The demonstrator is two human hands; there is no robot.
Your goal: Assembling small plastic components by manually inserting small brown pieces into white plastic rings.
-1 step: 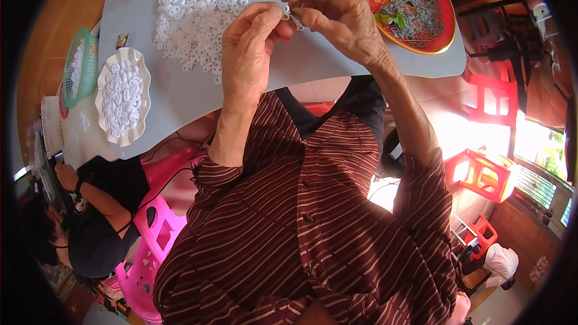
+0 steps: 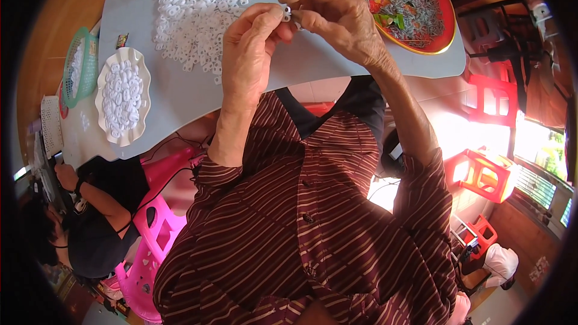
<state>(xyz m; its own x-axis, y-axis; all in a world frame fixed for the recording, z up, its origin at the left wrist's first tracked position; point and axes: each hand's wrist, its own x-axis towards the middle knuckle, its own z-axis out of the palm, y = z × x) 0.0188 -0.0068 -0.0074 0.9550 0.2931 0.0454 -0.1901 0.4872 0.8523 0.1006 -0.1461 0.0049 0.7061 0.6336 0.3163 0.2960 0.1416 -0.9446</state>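
Observation:
Over the grey table, my left hand (image 2: 251, 39) pinches a small white plastic piece with a hole (image 2: 287, 13) between thumb and fingers. My right hand (image 2: 343, 23) meets it from the right, thumb and forefinger closed together at the piece; whatever sits between those fingertips is too small and hidden to name. Just beyond my left hand spreads a pile of similar white oval pieces (image 2: 192, 18). To the right of my right hand is a round red tray (image 2: 450, 24) with a yellow rim, holding many thin grey screw-like bits and something green.
At the table's left stand a white scalloped dish (image 2: 143, 121) of white pieces and a green basket (image 2: 90, 66). A small dark packet (image 2: 122, 40) lies near them. Another person (image 2: 96, 216) sits at lower left beside a pink chair (image 2: 158, 229). Red stools (image 2: 486, 174) stand at right.
The white piece has turned slightly at my fingertips, and my fingers have shifted a little. Everything else looks the same.

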